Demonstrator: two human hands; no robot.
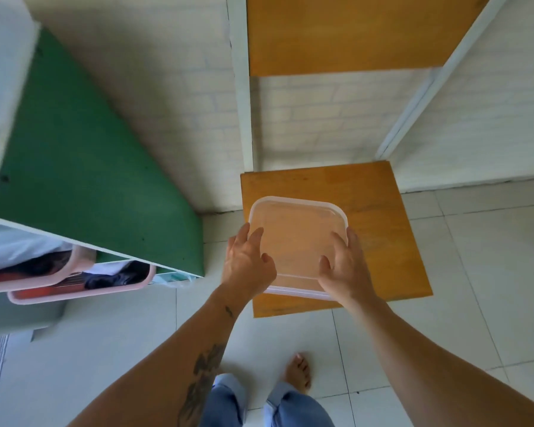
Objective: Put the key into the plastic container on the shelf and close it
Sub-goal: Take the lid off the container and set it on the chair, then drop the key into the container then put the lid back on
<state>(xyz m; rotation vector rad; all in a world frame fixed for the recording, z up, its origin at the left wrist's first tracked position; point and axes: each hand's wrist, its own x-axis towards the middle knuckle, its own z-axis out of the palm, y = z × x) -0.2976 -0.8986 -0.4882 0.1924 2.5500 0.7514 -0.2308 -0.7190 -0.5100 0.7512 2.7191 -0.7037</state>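
two bare forearms reach forward from the bottom of the view, the left one marked with dark tattoos, above blue jeans (228, 402) and a bare foot (298, 372) on the pale tiled floor (475, 303). further out, the left hand (247, 263) rests on the near left corner of a clear plastic container (298, 245), fingers spread loosely over the lid and its left edge, thumb lying on the lid's top. the right hand (342, 266) sits on the near right corner in the same way, fingers curled over the right rim and thumb pressed on the lid. both hands are partly open and flat against the box rather than clenched round it. the lid lies over the box; whether it is snapped fully down cannot be told. the container stands on the lower orange wooden shelf (383, 211), near its front left part, with bare board to the right and behind. the key cannot be made out through the cloudy plastic. to the left, beyond the arms, pink baskets (74, 288) hold dark and red cloth under a white frame with a green panel (74, 164). behind the shelf rises a white brick-patterned wall (321, 118), white frame posts beside it, and an upper orange board (352, 32) farthest away.
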